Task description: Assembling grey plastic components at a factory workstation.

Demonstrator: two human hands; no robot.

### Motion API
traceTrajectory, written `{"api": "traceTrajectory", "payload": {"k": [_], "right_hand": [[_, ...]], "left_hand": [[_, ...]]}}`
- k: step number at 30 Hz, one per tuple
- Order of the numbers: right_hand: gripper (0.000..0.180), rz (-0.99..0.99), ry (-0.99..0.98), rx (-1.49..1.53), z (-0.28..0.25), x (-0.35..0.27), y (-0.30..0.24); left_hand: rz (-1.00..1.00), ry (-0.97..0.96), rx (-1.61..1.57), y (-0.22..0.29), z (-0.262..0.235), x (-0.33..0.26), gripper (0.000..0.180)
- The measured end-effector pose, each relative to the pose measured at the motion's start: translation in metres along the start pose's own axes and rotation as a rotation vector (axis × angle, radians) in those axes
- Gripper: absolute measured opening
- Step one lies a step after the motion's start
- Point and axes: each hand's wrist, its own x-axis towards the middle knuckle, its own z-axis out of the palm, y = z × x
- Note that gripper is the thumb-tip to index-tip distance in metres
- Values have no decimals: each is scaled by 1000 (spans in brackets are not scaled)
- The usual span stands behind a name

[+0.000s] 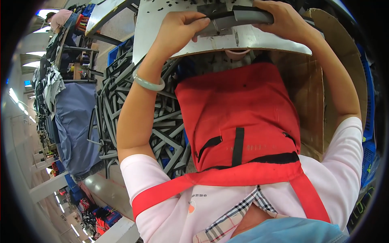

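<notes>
A curved grey strip with black along it (pixel 252 17) is held between my two hands over the white tabletop (pixel 259 39). My left hand (pixel 178 29) is closed on its left end, thumb and fingers pinched together. At the other end, my right hand (pixel 284 21) is wrapped round the strip, with the thumb beneath. Behind the strip lies a dark square plate (pixel 208 9), partly covered. Small black scraps dot the far left of the tabletop. The material of the strip is hard to make out.
To the left, a large heap of grey strips (pixel 117 95) reaches down beside my red apron (pixel 239 109). A cardboard box (pixel 316 95) stands close on the right, with blue crates (pixel 368 152) beyond. Farther left are a cloth-covered stack (pixel 77 117) and a bending person (pixel 63 19).
</notes>
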Motion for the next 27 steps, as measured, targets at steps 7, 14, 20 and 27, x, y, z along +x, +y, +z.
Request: {"api": "traceTrajectory", "payload": {"k": [7,14,20,27], "right_hand": [[38,63,-24,16,2,17,11],[40,139,-40,78,-6,23,6],[47,206,-59,98,-8,33,11],[55,256,132,185,-8,23,17]], "left_hand": [[-80,26,-113,-5,-2,23,29],[-66,38,-145,-12,-9,29,30],[4,23,-170,-22,-13,46,29],[31,334,-123,-27,-27,35,20]]}}
